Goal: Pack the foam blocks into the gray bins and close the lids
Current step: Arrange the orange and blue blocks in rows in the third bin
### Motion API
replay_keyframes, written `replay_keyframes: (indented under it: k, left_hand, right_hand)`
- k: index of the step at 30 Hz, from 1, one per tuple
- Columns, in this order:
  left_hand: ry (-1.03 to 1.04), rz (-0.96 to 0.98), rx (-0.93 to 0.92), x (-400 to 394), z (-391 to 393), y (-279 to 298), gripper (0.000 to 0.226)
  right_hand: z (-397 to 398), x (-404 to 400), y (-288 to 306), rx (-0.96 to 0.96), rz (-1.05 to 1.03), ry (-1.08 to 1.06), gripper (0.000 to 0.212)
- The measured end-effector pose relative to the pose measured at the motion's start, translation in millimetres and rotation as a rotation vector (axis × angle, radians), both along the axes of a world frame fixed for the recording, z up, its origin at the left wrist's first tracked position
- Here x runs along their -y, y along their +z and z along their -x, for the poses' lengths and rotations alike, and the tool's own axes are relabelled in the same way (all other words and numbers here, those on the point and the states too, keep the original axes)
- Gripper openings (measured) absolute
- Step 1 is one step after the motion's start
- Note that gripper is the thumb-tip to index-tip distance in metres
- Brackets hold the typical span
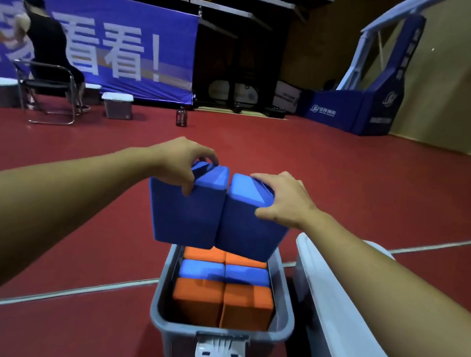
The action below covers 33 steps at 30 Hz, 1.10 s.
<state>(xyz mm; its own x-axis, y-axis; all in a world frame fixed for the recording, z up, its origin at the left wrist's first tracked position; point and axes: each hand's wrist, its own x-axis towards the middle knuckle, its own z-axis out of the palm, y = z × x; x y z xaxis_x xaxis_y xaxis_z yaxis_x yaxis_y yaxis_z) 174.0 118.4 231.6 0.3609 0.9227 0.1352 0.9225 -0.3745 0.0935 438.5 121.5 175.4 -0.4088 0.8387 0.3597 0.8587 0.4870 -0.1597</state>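
An open gray bin (157, 311) stands on the red floor just below me. Inside lie rows of orange foam blocks (223, 302) and blue foam blocks (223, 271). My left hand (183, 162) grips the top of one upright blue block (185, 214). My right hand (282, 198) grips a second blue block (248, 230) beside it. Both held blocks touch each other and hang above the bin's far end. A white lid (339, 307) leans against the bin's right side.
Far left, a person sits on a folding chair (48, 88) with lidded gray bins (117, 105) around. A dark bottle (181, 116) stands on the floor. A blue banner (112, 45) and a padded hoop base (363, 104) line the back.
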Motion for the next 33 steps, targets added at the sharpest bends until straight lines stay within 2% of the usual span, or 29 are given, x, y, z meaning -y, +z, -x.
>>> replay_keyframes:
  k: [7,18,25,33]
  left_hand:
    - [-0.024,-0.131,0.062,-84,-9,-44,0.084]
    - [-0.1,-0.047,0.063,-219,-24,-163,0.081]
    - [-0.104,0.06,0.06,-261,-22,-232,0.08]
    - [-0.067,0.155,0.099,-272,-17,-296,0.082]
  right_hand:
    - [-22,-104,-33,0.106,-0.021,0.018,0.087]
    - [-41,-229,-146,0.081,0.061,0.025,0.084]
    - [-33,-270,-215,0.16,0.141,0.054,0.083]
    - [-34,-283,-282,0.174,0.241,0.067,0.081]
